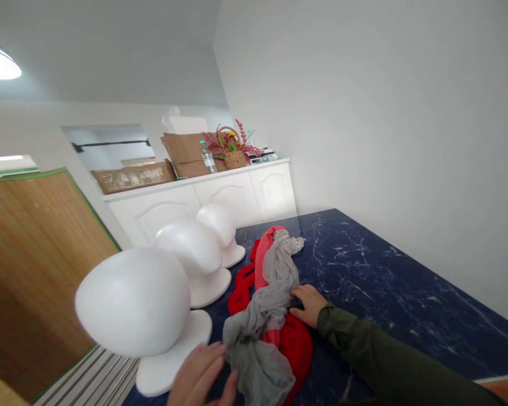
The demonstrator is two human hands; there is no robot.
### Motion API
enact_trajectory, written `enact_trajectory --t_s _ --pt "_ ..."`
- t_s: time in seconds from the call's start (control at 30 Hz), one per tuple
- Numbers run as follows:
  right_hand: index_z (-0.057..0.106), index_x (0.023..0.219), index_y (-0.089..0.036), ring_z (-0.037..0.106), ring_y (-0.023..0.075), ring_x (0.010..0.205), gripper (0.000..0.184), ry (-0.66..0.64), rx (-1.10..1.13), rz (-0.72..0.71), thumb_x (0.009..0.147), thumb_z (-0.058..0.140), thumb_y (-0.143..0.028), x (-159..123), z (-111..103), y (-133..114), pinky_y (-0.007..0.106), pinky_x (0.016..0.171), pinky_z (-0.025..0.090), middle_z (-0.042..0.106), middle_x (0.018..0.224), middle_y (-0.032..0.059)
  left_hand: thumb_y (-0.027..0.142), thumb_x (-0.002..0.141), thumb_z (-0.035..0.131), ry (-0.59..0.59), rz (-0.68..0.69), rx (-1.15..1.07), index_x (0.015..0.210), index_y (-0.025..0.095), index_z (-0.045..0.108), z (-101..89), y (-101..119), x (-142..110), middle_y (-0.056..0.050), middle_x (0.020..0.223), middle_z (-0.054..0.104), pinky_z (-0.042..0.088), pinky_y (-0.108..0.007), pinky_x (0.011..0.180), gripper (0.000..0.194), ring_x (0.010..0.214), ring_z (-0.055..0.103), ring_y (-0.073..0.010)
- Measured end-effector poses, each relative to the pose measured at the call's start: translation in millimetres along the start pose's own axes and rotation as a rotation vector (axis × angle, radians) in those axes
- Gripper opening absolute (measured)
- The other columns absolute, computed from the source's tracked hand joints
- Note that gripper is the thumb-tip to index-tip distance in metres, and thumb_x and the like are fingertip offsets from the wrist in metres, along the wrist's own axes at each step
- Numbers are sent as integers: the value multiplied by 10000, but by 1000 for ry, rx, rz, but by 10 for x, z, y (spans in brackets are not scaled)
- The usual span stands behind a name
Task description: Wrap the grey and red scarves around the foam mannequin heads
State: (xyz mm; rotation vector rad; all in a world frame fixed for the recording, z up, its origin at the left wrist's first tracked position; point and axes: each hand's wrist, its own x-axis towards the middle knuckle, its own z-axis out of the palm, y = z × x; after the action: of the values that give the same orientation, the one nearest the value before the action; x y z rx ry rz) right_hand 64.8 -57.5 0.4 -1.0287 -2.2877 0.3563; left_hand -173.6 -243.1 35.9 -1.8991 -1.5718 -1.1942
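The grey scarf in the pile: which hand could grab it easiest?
Probably the left hand: its fingers already touch the crumpled grey fabric scarf. The right hand rests at the pile's far side, by the red cloth.

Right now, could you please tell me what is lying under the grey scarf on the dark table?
A red cloth lies under the grey scarf, on the dark marble table. Both hands, left and right, touch the pile. Anything beneath the cloths is hidden.

A long olive-green fabric sleeve [389, 361] is worn down to the wrist of the bare right hand [308, 304]; the left hand [203, 375] is seen bare.
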Motion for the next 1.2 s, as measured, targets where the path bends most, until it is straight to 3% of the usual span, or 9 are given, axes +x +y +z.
enact_trajectory --t_s 0.03,0.1,0.23,0.33,0.43,0.57,0.97,1.1,1.2 --pt "579 999 -122 475 239 1000 372 -7 0 -2 670 582 -295 -1 -7 0 367 899 355 576 1028 108 267 675 583 -134 172 -45 1074 357 487 75 141 177 -18 988 617 451 -465 848 420 942 560 -245" --pt "577 1009 -103 470 240 1011 389 -18 -4 -11 668 586 -290 -1 -24 4 360 912 345 574 1027 116 264 742 514 -391 230 -94 1103 296 505 305 385 596 -47 1054 601 444 -402 867 363 987 542 -223" --pt "589 990 -109 483 238 989 394 -27 -12 -29 641 600 -292 -3 -37 18 352 899 361 582 1006 109 309 771 473 -551 242 -203 1111 181 517 1028 583 1215 -90 1155 547 370 -393 954 366 1092 471 -214" --pt "557 1073 -121 471 239 1028 478 -13 -19 -46 636 592 -310 -10 15 32 346 920 351 567 1070 109 306 771 471 -641 252 -236 1120 153 519 1565 547 1250 -115 1207 512 343 -408 974 385 1133 441 -220" --pt "432 1232 -162 406 232 1130 561 -24 -43 -134 711 511 -351 -10 104 50 365 984 281 476 1233 90 300 827 370 -728 234 -279 1102 170 545 1876 471 1103 -102 1170 550 352 -401 964 352 1100 477 -212" --pt "319 1302 -252 333 227 1195 540 -73 -41 -216 794 399 -414 -13 147 36 415 1022 189 367 1333 35 328 839 353 -766 261 -306 1147 213 519 1920 398 991 -73 1192 540 322 -430 974 369 1120 456 -233" --pt "337 1296 -203 262 230 1238 562 -161 -22 -145 786 398 -432 -27 31 -14 412 1042 116 347 1343 66 328 846 351 -818 278 -256 1134 192 518 1865 433 1044 -55 1193 539 333 -379 977 359 1121 449 -182" --pt "330 1296 -225 279 230 1224 567 -150 -16 -157 775 418 -430 -16 32 -7 412 1035 135 345 1344 57 299 831 376 -747 304 -230 1105 188 534 1865 411 1042 -66 1181 547 348 -409 968 335 1108 465 -188" --pt "339 1287 -227 289 253 1212 587 -125 -13 -127 751 446 -442 -8 43 -5 437 1015 169 345 1340 65 231 781 433 -578 437 -220 1078 175 540 1765 453 1128 -76 1156 562 331 -442 979 321 1085 484 -191"
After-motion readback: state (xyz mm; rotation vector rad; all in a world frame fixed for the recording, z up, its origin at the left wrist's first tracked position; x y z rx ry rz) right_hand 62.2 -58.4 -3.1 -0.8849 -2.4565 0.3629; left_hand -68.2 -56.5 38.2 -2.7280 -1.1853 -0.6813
